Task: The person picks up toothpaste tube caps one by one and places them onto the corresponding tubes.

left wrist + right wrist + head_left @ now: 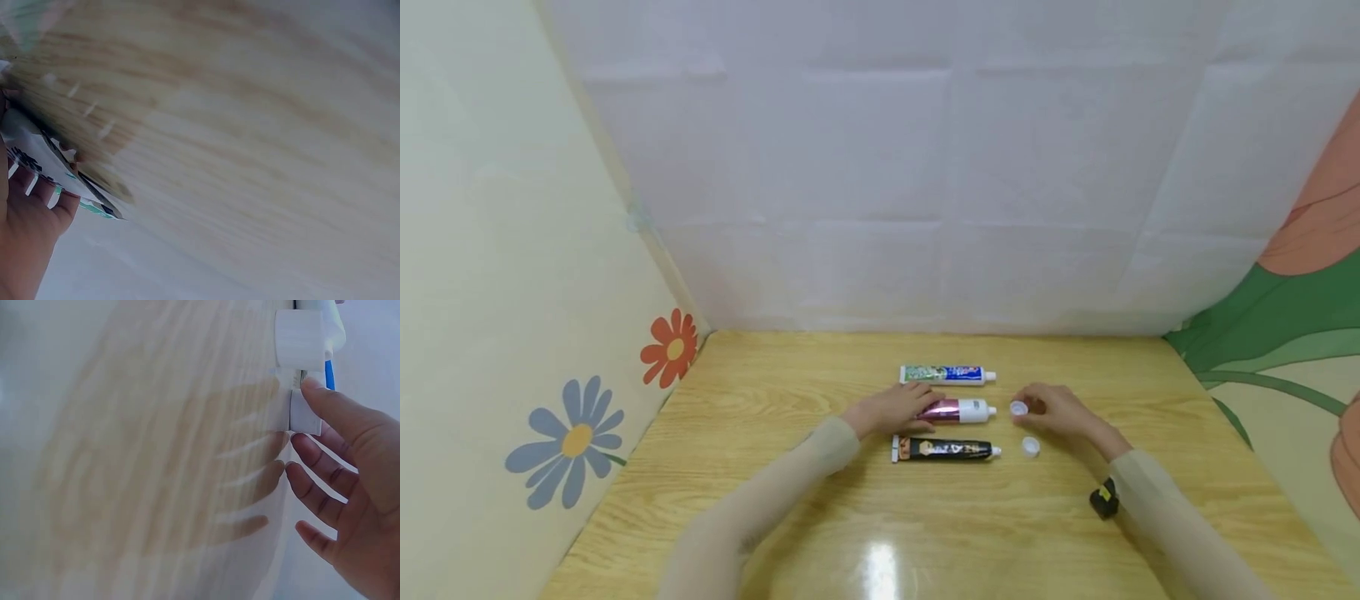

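Note:
Three toothpaste tubes lie in parallel on the wooden table, uncapped nozzles pointing right. My left hand (897,407) holds the middle, purple-and-white toothpaste tube (973,411) by its left part, thumb on the near side and fingers over the far side; that end is hidden. Right of its nozzle, my right hand (1060,410) pinches a white cap (1018,408) between thumb and index finger, close over the table. In the right wrist view the pinched cap (305,414) shows between the fingertips, the other fingers loosely spread. A second white cap (1031,447) lies nearer me.
A blue-and-green toothpaste tube (943,375) lies behind the middle one, and a black toothpaste tube (951,450) in front. A small black-and-yellow object (1105,498) sits beside my right sleeve. The wooden table (760,375) ends at a white-covered back wall (880,250).

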`<state>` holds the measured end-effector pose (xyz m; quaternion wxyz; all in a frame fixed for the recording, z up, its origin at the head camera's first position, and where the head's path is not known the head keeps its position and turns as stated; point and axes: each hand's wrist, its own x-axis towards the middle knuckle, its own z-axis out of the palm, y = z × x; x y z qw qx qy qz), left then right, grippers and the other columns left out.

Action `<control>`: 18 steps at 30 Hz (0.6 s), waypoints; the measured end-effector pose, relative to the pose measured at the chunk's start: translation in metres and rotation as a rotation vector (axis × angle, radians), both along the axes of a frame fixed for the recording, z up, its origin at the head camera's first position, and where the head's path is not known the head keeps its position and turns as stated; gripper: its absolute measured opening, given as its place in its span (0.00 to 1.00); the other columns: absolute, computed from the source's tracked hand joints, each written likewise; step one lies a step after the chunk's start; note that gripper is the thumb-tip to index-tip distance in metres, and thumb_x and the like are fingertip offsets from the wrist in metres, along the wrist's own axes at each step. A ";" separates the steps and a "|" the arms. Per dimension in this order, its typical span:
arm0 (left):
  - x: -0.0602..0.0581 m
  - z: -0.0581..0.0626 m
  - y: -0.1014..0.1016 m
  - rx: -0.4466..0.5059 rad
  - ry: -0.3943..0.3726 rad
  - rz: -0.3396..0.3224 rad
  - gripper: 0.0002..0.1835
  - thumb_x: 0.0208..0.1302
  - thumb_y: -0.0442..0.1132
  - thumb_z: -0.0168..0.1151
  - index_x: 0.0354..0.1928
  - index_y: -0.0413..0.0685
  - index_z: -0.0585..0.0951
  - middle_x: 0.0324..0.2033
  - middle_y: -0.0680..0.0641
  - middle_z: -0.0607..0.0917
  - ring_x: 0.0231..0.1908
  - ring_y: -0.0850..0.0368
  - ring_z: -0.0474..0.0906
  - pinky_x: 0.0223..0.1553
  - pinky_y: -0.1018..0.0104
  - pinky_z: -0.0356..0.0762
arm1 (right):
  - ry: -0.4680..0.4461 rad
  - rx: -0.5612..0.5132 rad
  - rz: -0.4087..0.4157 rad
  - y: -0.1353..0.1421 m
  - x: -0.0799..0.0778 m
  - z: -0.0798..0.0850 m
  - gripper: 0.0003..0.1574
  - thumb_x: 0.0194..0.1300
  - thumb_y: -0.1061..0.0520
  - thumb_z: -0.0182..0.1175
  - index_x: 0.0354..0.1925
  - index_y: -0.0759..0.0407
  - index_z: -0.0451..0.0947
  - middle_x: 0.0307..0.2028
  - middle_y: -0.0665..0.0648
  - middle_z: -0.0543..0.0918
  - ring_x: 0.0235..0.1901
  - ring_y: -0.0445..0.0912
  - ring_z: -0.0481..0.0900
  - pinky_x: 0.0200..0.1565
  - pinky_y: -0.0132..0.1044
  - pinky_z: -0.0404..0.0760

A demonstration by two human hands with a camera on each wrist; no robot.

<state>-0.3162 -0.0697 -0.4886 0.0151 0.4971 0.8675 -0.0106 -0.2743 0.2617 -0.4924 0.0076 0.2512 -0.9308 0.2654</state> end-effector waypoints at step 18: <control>-0.007 -0.003 0.000 0.094 -0.094 0.030 0.33 0.67 0.59 0.46 0.67 0.47 0.60 0.58 0.45 0.69 0.56 0.52 0.69 0.61 0.59 0.68 | 0.021 -0.051 0.008 -0.003 -0.007 0.019 0.17 0.58 0.49 0.64 0.45 0.53 0.78 0.35 0.50 0.82 0.36 0.45 0.79 0.39 0.41 0.79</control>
